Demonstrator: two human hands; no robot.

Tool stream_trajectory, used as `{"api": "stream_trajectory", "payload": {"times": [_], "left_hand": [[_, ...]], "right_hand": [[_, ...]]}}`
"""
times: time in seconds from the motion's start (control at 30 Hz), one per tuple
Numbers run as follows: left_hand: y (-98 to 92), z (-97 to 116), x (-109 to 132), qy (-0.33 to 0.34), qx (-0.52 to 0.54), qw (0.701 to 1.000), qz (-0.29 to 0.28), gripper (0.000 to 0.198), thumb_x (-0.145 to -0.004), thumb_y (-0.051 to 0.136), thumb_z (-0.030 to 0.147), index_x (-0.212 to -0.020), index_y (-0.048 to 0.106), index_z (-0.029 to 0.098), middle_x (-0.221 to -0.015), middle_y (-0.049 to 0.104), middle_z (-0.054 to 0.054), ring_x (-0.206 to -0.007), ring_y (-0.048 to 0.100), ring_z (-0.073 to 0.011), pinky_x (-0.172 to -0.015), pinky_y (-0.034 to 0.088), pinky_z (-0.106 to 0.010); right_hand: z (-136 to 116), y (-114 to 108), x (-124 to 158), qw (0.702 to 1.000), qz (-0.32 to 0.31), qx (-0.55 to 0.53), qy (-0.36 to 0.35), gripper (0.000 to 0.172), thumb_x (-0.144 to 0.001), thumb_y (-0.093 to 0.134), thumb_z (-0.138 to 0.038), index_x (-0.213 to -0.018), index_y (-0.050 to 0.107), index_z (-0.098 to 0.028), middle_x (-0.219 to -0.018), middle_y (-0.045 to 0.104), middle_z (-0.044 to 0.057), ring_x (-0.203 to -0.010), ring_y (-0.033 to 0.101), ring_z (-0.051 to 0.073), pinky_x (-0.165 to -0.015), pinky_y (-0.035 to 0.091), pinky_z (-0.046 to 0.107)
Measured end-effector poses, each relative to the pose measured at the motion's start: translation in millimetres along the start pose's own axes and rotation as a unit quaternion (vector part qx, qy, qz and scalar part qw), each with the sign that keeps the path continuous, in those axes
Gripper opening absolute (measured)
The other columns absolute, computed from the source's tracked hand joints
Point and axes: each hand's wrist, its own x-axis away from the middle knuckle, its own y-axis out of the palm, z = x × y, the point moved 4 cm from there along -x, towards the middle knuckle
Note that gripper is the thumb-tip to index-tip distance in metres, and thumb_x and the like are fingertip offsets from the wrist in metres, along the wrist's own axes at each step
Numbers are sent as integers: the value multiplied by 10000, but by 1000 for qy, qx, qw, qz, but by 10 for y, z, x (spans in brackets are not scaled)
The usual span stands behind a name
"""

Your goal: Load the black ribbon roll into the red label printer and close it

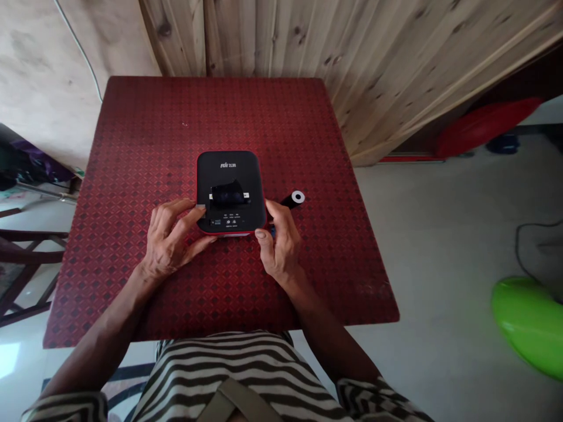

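A flat black box (pixel 229 173) with rounded corners, a red edge and white lettering lies on the table, in front of my body. A dark glossy patch (pixel 227 193) shows in the middle of its top. My left hand (pixel 169 237) grips the left side, thumb at the front edge. Its index finger presses a small greyish piece (pixel 200 207) at the box's rim; what that piece is, I cannot make out. My right hand (pixel 280 239) holds the right front corner, fingers along the side and thumb at the front. Just beyond it lies a black cylinder (pixel 294 199) with a white ring-shaped end.
The table (pixel 264 117) has a dark red patterned cover. Behind it stands a wood-plank wall (pixel 246 38). A wooden chair (pixel 30 258) is on the left. On the right, a bright green rounded object (pixel 528 322) rests on the floor, with a red object (pixel 488 126) farther back.
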Motion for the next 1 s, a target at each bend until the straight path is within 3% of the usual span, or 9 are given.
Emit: {"api": "stream_trajectory", "payload": {"times": [0.3,0.57,0.83,0.93,1.0], "left_hand": [[-77,41,-50,-32,7,999,-5,712,-853,889,498,-1459,572,302,-1319,683,-125,-1174,699,-297,-958,628,-459],[-101,48,-164,-43,2,999,-5,588,-834,878,575,-1284,628,290,-1269,678,-130,-1168,686,-332,-928,618,-542],[-23,24,-95,-68,41,997,11,569,-835,883,564,-1255,637,269,-1292,650,-113,-1200,661,-291,-969,598,-454],[2,13,-46,-77,57,995,16,564,-860,878,503,-1306,634,258,-1301,631,-119,-1205,659,-280,-976,604,-430],[18,15,-20,-71,62,995,21,587,-877,868,474,-1355,615,245,-1287,636,-124,-1201,661,-280,-995,608,-434]], "right_hand": [[-19,-14,1,999,11,-35,-8,504,-1110,441,-505,-1530,500,-232,-1324,690,184,-1225,697,305,-1002,624,526],[-16,-15,2,1000,-3,-4,5,511,-1117,394,-497,-1541,487,-228,-1329,704,179,-1235,707,309,-1017,625,531],[-45,-20,9,999,10,-35,23,489,-1109,471,-460,-1531,531,-220,-1333,724,161,-1194,727,289,-982,646,485],[-59,-142,-73,998,29,-41,42,429,-1105,499,-429,-1481,585,-240,-1307,748,144,-1110,753,263,-881,668,430],[-78,-244,-231,998,46,-22,39,338,-1104,506,-367,-1382,663,-254,-1278,763,130,-1129,744,260,-914,655,436]]}}
